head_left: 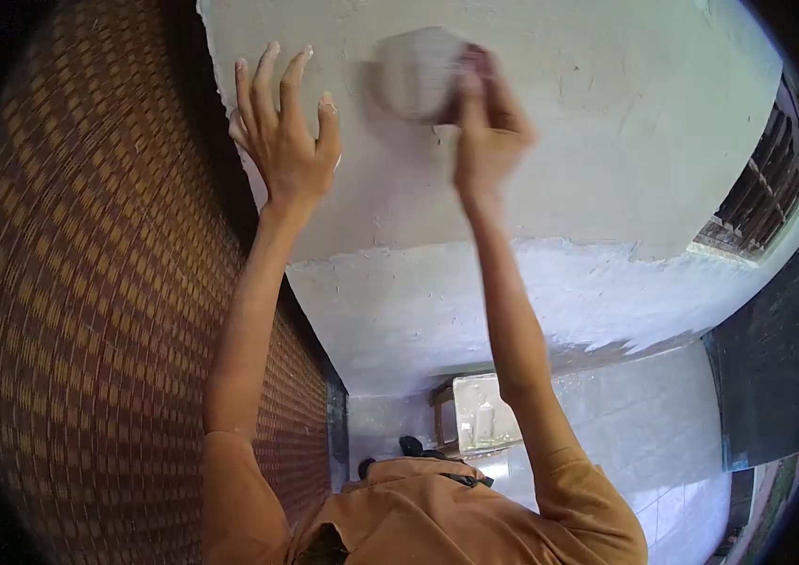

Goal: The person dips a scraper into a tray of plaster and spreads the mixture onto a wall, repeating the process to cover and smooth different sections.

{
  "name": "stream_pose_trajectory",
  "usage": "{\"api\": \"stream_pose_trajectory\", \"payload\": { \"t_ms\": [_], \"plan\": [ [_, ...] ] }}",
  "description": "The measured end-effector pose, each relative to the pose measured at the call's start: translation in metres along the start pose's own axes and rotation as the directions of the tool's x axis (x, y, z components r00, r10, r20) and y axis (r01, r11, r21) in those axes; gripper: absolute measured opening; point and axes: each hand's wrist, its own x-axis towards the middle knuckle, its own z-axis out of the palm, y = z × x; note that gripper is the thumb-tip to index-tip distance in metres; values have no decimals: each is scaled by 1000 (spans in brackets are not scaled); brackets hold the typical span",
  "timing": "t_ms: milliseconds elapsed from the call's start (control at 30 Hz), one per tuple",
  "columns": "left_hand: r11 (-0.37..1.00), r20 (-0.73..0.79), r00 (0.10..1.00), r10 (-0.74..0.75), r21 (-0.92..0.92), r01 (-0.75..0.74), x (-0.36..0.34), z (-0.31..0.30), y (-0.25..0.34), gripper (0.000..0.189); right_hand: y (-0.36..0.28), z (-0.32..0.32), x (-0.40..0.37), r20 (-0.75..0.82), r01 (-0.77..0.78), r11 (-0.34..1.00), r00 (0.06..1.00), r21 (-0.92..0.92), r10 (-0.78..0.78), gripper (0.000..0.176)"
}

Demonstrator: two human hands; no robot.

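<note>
A wall [607, 169] with a beige upper coat fills the view before me. My left hand [288, 141] is by the wall's left edge, fingers spread and whitish at the tips, holding nothing. Higher and to the right, my right hand [492, 122] is closed on a pale, rounded flat piece [421, 75], which lies at or very close to the wall. Motion blurs this hand and the piece, so its exact kind does not show. A soft shadow falls on the wall to the left of the piece.
Woven brown matting [89, 264] runs along the left. The wall's lower band [390, 301] is whiter, with a ragged border. Below stands a small stained table [484, 414] on a shiny tiled floor [644, 405]. A barred opening [767, 188] and a dark panel [776, 348] are at right.
</note>
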Motion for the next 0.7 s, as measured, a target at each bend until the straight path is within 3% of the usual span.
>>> {"api": "stream_pose_trajectory", "payload": {
  "t_ms": [67,133,233,300,367,433,500,533,633,667,700],
  "plan": [
    [1000,-8,1000,-4,-12,4,2,0,2,50,-1,8,-3,62,-79,997,995,25,77,37],
    [1000,-1,1000,-15,1,15,1,-3,-1,50,9,-23,14,-103,-9,991,995,-133,-5,36],
    [1000,-11,1000,6,-2,-6,-3,-9,-10,50,-6,-81,36,-327,-9,998,945,-64,-12,31],
    [1000,-1,1000,-12,-5,12,-4,-10,-10,50,-21,-85,44,-421,86,996,902,-39,-94,30],
    [1000,19,1000,-20,-19,20,-4,-10,-8,49,-22,-59,38,-281,64,997,958,35,-52,30],
    [1000,-5,1000,-16,-12,16,2,-4,-3,49,-16,-10,25,-100,69,998,993,-10,-70,31],
    [1000,-36,999,4,-30,-5,8,2,-2,50,-6,37,13,41,-4,985,999,173,-3,36],
    [999,-71,997,15,-35,-18,9,4,-2,51,-5,35,18,35,-4,986,999,170,-2,36],
    [1000,-38,999,24,-17,-24,8,1,-2,51,-2,1,40,-92,109,985,988,-134,-121,31],
    [1000,-40,999,20,-12,-20,6,-1,-4,51,5,-25,54,-175,136,986,973,-95,-151,32],
    [999,-33,999,27,-25,-28,5,-4,-4,50,-7,-46,58,-259,66,998,964,2,-63,31]
  ]
}}
